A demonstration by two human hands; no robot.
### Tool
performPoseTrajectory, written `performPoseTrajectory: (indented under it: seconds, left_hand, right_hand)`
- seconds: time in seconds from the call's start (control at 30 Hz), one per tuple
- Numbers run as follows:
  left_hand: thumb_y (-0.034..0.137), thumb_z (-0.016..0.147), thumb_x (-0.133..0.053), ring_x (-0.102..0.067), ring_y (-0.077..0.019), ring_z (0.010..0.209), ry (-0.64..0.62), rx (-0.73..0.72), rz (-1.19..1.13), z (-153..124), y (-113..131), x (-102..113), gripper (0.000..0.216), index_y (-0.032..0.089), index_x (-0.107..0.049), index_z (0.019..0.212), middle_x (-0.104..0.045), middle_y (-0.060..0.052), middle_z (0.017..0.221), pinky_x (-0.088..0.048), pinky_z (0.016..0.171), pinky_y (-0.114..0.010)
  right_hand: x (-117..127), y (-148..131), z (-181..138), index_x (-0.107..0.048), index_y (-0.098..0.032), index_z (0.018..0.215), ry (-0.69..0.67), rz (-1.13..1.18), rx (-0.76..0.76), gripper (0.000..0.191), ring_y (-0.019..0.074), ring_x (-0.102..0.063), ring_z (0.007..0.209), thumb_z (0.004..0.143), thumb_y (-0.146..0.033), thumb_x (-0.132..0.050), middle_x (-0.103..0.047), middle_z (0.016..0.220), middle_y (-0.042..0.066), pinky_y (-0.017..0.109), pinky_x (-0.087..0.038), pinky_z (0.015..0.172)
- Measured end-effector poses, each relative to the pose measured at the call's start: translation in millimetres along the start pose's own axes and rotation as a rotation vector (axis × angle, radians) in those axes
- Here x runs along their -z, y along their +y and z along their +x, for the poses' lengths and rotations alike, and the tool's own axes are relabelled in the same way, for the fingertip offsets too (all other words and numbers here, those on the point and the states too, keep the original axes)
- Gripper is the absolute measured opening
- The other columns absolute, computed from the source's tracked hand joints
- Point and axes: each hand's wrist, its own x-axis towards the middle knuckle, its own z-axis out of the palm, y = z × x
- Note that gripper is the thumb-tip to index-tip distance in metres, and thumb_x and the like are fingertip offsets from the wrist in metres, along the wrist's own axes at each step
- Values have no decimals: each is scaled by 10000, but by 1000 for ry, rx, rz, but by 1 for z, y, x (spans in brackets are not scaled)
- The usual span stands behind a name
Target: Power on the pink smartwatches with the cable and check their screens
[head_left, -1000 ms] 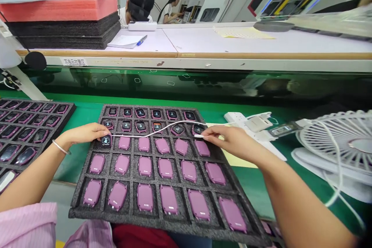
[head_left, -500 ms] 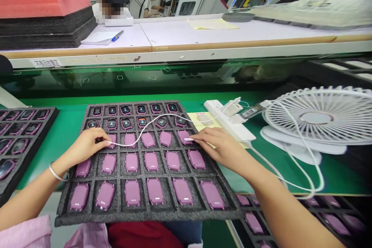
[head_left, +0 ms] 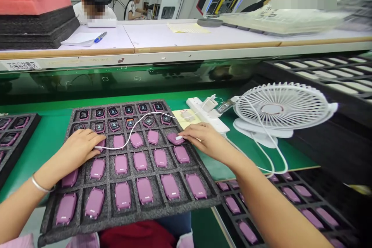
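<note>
- A dark foam tray point(head_left: 130, 219) holds purple watches, backs up in its nearer rows.
- The left hand point(head_left: 80, 147) pinches a white cable point(head_left: 116, 148) above the tray.
- The right hand point(head_left: 207, 141) grips a small white piece point(head_left: 179, 137) against a tilted watch point(head_left: 172, 140), middle row's right end.
- Beyond, a power strip point(head_left: 219, 124).

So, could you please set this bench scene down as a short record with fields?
Left grip: fingers closed on the end of a white cable, over a half-hidden purple watch
Right grip: pinching a small white piece against a tilted purple watch
Tray: dark foam tray; two far rows show screens, nearer rows mostly purple backs
To the tray's right: power strip, then white fan
Raised shelf: blue pen at the edge of white paper
</note>
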Motion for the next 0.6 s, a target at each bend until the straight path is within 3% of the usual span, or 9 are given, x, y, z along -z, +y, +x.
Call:
performPoseTrajectory:
  seconds: [0.13, 0.23, 0.37, 0.47, 0.6]
  left_hand:
    - [540, 959, -492, -691, -297, 1034, 1, 140, -313, 5, -17, 5, 510, 173, -651, 1275, -755, -112, 1144, -527, 934, -412]
    - [653, 938, -420, -714, -284, 1009, -63, 232, -511, 9, -29, 4, 601, 197, -683, 1229, -763, -88, 1182, -550, 903, -373]
    - [702, 922, -394, -671, -306, 1147, 7, 212, -465, 12, -26, 0, 646, 206, -695, 1206, -735, -109, 1249, -505, 1023, -421]
    - [711, 844, -565, -656, -324, 1131, -13, 160, -350, 10, -16, -3, 620, 218, -682, 1201, -730, -107, 1201, -506, 1001, -466]
    - [544, 821, -697, -649, -318, 1123, -48, 137, -240, 7, -13, -4, 475, 230, -677, 1177, -731, -85, 1200, -505, 977, -459]
  right_hand:
    - [5, -3, 5, -700, -221, 992, -19, 85, -73, 303, 241, -697, 876, 1023, -273, -403, -750, 942, 92, 372, -516, 791]
    - [0, 2, 15, -703, -204, 976, -113, -5, -189, 312, 253, -685, 889, 995, -224, -393, -746, 968, 109, 371, -503, 782]
    - [-13, 9, 28, -739, -201, 1003, -148, -141, -257, 313, 276, -660, 941, 972, -210, -427, -722, 990, 122, 377, -446, 779]
    - [-18, 8, 31, -755, -223, 1060, -60, -155, -247, 325, 268, -642, 982, 989, -219, -437, -701, 1018, 118, 371, -407, 792]
    - [-16, 6, 30, -775, -232, 1037, -63, -132, -239, 301, 260, -636, 965, 971, -191, -484, -690, 994, 105, 376, -365, 801]
